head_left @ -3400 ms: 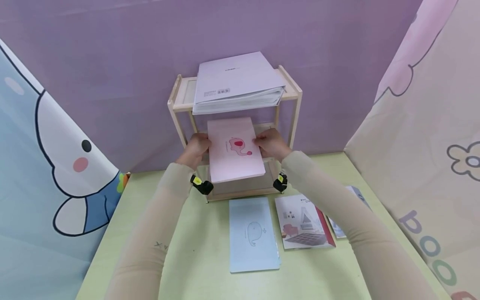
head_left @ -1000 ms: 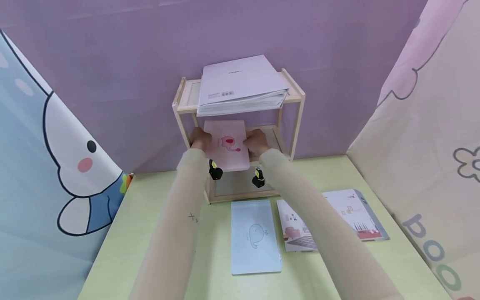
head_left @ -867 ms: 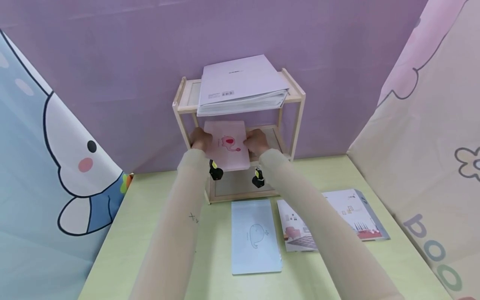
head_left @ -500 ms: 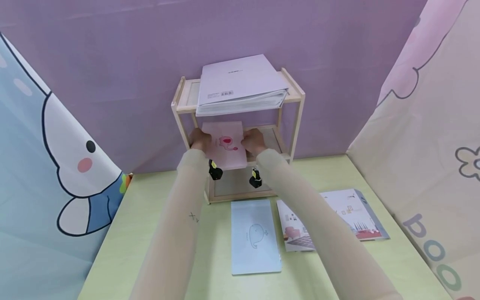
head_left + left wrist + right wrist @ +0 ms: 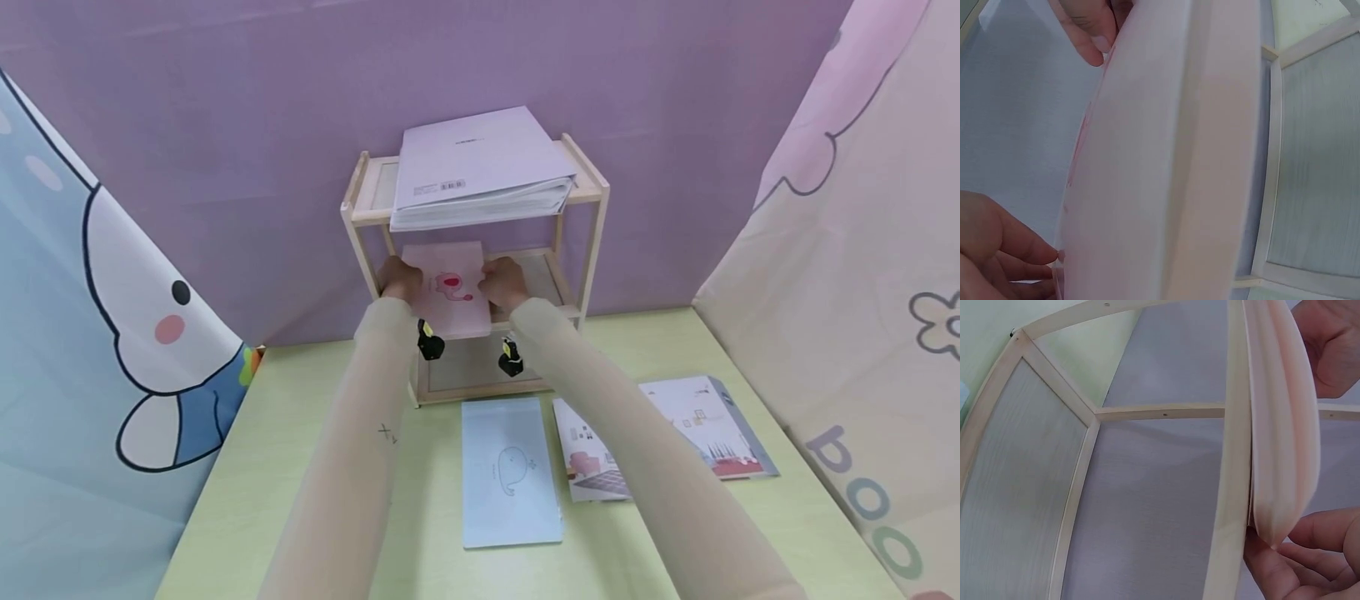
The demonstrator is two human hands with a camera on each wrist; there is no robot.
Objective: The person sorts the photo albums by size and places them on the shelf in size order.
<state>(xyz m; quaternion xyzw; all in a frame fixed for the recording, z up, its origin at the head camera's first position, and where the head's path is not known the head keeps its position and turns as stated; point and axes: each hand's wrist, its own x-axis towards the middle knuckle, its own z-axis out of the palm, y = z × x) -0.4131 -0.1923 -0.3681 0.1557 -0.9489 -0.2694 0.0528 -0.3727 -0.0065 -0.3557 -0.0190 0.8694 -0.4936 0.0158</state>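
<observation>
The step in hand looks like setting the pink book [image 5: 450, 315] on the middle tier [image 5: 546, 279] of the rack [image 5: 592, 242]. Seen from the head, the book is at the tier's left end, its near edge jutting out past the front bar towards six o'clock; whether it lies fully flat cannot be told.

Both hands grasp it by its sides: the left hand [image 5: 401, 277] at nine o'clock, the right hand [image 5: 504, 282] at three. The right wrist view shows a finger tucked between book and bar, so neither hand has let go.

The next move probably calls for a level push towards twelve, until the near edge clears the bar, then drawing the fingers out without dragging the book back. The left hand, close to the rack's front post, has little room.

The pale stack [image 5: 480, 167] rests on the top tier at twelve. On the table [image 5: 431, 500], the blue book [image 5: 513, 508] lies at five and two booklets [image 5: 588, 479] around four, seemingly not yet dealt with.
</observation>
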